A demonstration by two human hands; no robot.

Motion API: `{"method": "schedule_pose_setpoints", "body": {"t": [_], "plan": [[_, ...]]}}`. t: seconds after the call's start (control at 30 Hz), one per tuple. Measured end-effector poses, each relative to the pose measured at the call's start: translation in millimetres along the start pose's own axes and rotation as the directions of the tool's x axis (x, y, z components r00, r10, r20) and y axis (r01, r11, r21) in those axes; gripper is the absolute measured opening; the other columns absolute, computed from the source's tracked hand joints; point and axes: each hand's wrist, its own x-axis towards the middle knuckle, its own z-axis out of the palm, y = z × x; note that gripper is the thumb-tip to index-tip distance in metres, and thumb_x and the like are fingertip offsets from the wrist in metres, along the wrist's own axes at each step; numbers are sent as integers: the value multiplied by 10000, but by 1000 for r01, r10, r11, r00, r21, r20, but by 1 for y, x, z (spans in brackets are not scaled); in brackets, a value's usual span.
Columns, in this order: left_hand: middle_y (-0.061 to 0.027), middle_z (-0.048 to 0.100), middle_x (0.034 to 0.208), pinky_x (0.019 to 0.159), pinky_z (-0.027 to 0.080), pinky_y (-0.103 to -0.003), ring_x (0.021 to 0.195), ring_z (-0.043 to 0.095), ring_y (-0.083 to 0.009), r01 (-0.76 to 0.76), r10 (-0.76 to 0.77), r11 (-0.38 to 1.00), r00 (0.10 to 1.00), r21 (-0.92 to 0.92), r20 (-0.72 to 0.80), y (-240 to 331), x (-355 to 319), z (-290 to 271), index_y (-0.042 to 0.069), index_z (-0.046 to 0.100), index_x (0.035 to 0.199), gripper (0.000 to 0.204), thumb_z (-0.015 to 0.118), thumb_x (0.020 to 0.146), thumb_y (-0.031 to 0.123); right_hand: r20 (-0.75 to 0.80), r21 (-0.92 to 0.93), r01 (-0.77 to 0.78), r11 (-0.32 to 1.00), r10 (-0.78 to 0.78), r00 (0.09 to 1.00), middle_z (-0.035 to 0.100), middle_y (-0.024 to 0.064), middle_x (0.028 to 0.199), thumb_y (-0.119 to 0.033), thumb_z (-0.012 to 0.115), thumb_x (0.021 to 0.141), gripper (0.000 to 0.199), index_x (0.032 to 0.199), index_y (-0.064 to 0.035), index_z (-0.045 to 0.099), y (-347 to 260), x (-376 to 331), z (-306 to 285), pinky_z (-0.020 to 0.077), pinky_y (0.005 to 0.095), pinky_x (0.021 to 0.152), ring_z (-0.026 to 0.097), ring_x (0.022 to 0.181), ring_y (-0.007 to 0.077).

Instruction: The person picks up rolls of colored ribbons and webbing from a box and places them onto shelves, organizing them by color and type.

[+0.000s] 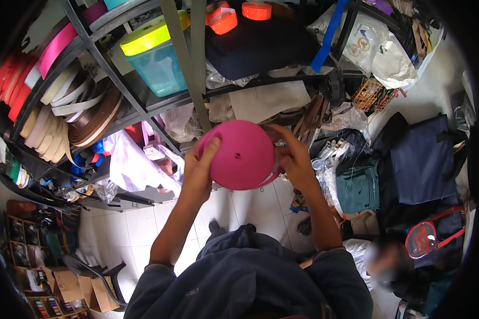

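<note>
dark short-sleeved shirt (250,279), pale mark (192,292)

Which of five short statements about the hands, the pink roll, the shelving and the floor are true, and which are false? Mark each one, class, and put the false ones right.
1. The left hand has its thumb on the flat face of the pink roll. True.
2. The right hand is at the left edge of the pink roll. False: it is at the right edge.
3. The teal container on the shelving has a bright yellow top. True.
4. The orange rolls lie on the floor. False: they lie on dark material on the shelving.
5. The floor has pale tiles. True.
</note>
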Motion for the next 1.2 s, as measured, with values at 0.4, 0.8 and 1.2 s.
{"method": "schedule_pose_setpoints", "body": {"t": [0.4,0.8,1.2], "plan": [[-96,616,1098,907,436,-274,1012,577,-152,-129,106,986,974,106,199,10,7,-31,-32,516,1258,467,608,902,256,184,-564,446,695,-421,888,638,78,782,-31,723,600,214,811,-12,688,-5,-3,-28,450,357,756,585,803,250],[-117,530,1234,979,385,-295,1130,512,-181,-153,125,982,966,109,225,-24,-5,-32,-32,436,1312,574,647,858,249,-449,-648,95,755,-480,753,570,121,1005,-85,765,700,519,1172,-46,551,-4,-16,17,369,418,933,480,1087,313],[-122,501,1255,968,397,-313,1151,498,-198,-195,135,946,963,260,234,-25,-10,3,10,395,1326,508,596,873,122,-343,-23,153,988,-151,927,609,132,1021,-8,652,787,442,1211,17,532,0,-24,33,465,270,805,599,930,180]]}}
